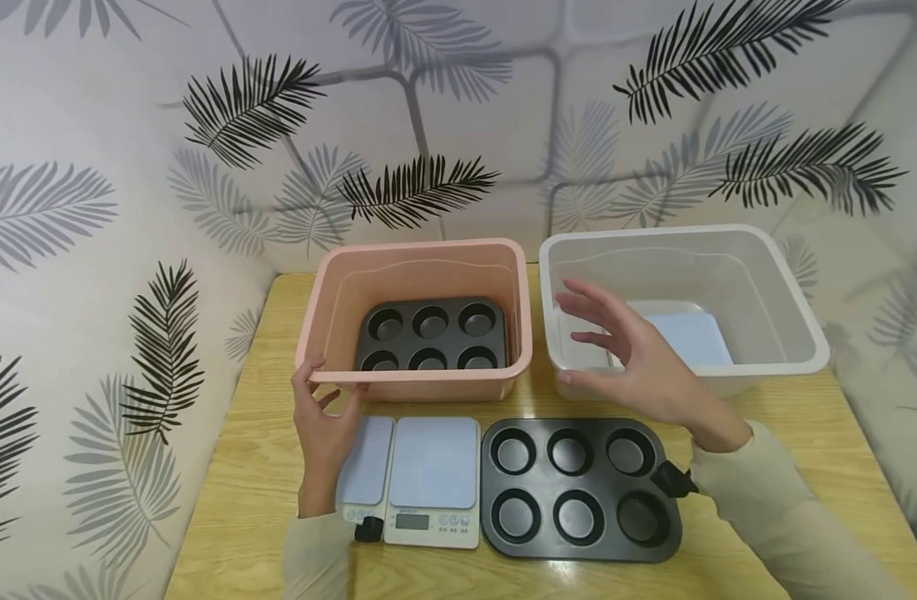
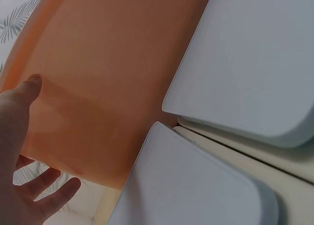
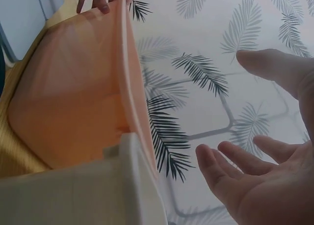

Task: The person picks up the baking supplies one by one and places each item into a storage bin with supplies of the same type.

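Note:
My left hand (image 1: 327,429) holds the front left corner of a pink plastic bin (image 1: 421,389). Its thumb (image 2: 30,90) lies against the front wall, with the fingers round the left side. A dark muffin tin (image 1: 408,322) sits inside that bin. My right hand (image 1: 642,367) hovers over the front left part of a white plastic bin (image 1: 796,321), fingers spread from the thumb and nothing between them. Inside the white bin lies a kitchen scale with a pale blue top (image 1: 691,337), partly hidden by the hand and rim.
Two kitchen scales stand side by side before the pink bin: a left scale (image 1: 366,462), partly covered by my left hand, and a right scale (image 1: 434,462). Another muffin tin (image 1: 544,479) lies beside them on the wooden table (image 1: 233,500). Leaf-patterned cloth (image 1: 458,108) rises behind.

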The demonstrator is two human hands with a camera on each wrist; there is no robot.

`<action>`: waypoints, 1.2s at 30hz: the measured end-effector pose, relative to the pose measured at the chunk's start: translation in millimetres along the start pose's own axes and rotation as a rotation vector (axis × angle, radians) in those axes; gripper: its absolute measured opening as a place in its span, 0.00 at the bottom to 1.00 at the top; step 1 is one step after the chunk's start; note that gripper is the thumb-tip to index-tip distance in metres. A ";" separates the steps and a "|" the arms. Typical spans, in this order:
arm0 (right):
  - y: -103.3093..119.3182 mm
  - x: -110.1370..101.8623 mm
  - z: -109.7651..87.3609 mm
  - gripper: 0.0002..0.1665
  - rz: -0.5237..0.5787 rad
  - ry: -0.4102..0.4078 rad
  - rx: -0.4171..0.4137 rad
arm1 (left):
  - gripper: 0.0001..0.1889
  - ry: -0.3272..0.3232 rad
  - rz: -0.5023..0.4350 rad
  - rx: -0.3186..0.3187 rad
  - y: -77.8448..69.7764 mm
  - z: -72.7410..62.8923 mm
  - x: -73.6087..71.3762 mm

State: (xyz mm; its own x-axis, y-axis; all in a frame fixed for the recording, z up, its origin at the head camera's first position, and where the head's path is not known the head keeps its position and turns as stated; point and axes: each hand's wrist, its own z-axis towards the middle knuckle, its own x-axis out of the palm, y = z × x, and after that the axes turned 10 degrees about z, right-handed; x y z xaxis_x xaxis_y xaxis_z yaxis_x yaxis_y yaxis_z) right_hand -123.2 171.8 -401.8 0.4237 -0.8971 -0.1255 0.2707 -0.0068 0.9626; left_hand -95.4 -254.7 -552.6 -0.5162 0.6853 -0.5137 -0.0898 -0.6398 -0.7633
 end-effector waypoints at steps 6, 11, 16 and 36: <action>-5.7 -8.3 -19.5 0.61 -0.018 0.000 -0.017 | 0.39 0.007 0.008 0.006 -0.5 -0.9 -0.7; -7.5 -19.1 -36.8 0.56 0.032 0.033 -0.006 | 0.39 0.001 0.009 0.010 0.8 -2.1 -0.9; -6.9 -29.1 -50.6 0.55 0.089 0.052 -0.006 | 0.38 -0.002 0.009 0.019 -0.3 -1.6 -1.2; -22.9 -45.2 -105.9 0.47 0.006 0.053 0.036 | 0.38 0.001 -0.039 0.012 1.9 -0.1 -0.3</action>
State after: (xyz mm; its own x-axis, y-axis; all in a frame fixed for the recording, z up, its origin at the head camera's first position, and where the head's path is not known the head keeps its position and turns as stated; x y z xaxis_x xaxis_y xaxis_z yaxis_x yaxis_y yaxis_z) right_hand -57.0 259.2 -443.5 0.4702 -0.8727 -0.1317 0.2370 -0.0189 0.9713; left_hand -95.3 -256.1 -554.0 -0.5112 0.7102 -0.4840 -0.1200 -0.6166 -0.7780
